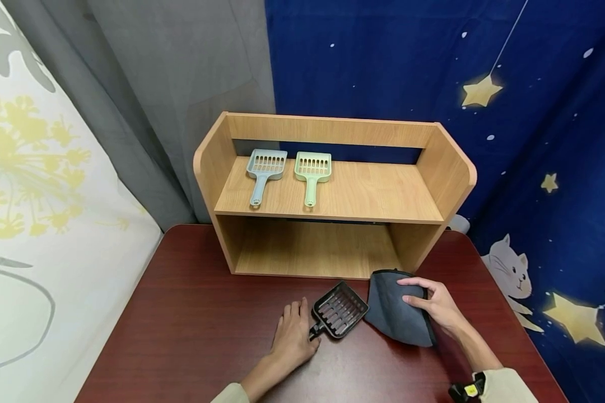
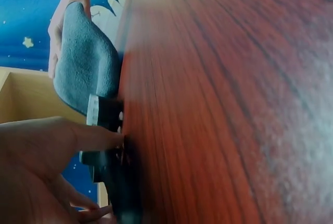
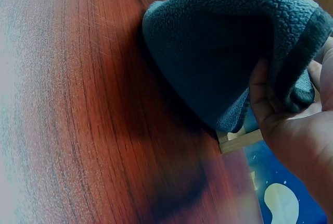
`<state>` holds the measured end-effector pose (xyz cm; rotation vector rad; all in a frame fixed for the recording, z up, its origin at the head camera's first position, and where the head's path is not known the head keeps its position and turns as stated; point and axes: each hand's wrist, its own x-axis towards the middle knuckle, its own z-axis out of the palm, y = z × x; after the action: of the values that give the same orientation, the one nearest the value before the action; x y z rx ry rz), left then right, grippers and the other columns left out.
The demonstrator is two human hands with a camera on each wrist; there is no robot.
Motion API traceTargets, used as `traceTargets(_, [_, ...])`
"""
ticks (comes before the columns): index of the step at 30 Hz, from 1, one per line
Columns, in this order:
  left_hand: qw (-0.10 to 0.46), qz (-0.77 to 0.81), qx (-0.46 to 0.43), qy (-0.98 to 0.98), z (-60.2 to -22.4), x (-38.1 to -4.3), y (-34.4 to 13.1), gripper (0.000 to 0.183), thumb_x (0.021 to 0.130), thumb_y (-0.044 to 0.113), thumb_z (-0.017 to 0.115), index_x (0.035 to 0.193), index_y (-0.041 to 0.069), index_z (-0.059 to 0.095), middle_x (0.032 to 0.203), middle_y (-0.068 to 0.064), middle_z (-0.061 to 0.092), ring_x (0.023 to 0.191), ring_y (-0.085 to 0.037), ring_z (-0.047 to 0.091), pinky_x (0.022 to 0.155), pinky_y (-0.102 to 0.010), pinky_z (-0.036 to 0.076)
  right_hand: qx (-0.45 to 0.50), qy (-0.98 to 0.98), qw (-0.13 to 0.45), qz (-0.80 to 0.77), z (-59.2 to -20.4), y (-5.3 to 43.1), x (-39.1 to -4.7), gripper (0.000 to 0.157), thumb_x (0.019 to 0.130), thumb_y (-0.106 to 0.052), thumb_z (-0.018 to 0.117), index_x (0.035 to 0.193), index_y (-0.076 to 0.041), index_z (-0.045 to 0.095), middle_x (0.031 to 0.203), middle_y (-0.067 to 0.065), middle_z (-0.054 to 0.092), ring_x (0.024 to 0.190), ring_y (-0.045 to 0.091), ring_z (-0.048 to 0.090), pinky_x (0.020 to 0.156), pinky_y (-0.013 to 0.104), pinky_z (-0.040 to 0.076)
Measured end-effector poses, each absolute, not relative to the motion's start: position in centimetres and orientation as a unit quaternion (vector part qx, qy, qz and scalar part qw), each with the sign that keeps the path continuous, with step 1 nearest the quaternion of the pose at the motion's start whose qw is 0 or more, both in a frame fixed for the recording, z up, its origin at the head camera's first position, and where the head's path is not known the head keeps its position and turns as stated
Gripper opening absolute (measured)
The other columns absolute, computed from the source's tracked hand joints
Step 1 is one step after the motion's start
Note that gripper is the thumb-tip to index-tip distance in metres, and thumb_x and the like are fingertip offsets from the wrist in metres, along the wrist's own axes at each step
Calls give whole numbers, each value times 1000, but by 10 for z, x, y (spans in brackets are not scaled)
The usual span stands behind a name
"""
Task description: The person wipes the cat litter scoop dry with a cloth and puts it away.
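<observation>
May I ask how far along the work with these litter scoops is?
The blue litter scoop and green litter scoop on the upper shelf look done. In hand: the left hand holds the black litter scoop, the right hand a gray cloth. Probably left: wiping and shelving the black scoop.

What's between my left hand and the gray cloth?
The black slotted scoop lies between your left hand and the gray cloth, shown in the head view.
</observation>
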<state>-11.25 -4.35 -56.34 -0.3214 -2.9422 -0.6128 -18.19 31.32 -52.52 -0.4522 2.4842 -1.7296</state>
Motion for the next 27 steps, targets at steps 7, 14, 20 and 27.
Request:
traceTargets(7, [66, -216, -129, -966, -564, -117, -55, 56, 70, 24, 87, 115, -1, 64, 112, -13, 55, 103, -28, 51, 87, -44, 49, -145, 814, 35, -562, -527, 314, -183, 34, 87, -14, 74, 120, -8, 68, 123, 11, 66, 116, 8, 54, 94, 18, 39])
traceTargets(14, [81, -211, -163, -960, -563, -121, -64, 33, 74, 21, 85, 102, 9, 72, 102, -5, 60, 93, -23, 57, 76, -40, 52, -135, 825, 38, -548, -529, 317, -183, 34, 87, -18, 74, 120, -12, 69, 123, 7, 66, 116, 7, 54, 93, 19, 40])
traceTargets(20, [76, -218, -180, -956, -561, -126, -67, 27, 77, 20, 82, 100, 12, 70, 94, -1, 66, 86, -21, 64, 71, -40, 54, -133, 832, 36, -537, -531, 320, -181, 33, 88, -20, 74, 120, -14, 69, 124, 5, 66, 115, 7, 54, 92, 20, 41])
traceTargets(27, [60, -229, -175, -956, -559, -130, -68, 23, 79, 20, 79, 99, 16, 69, 92, -1, 71, 77, -24, 69, 53, -37, 49, -143, 832, 33, -535, -532, 322, -180, 31, 88, -18, 74, 119, -13, 70, 121, 6, 67, 111, 9, 56, 91, 21, 42])
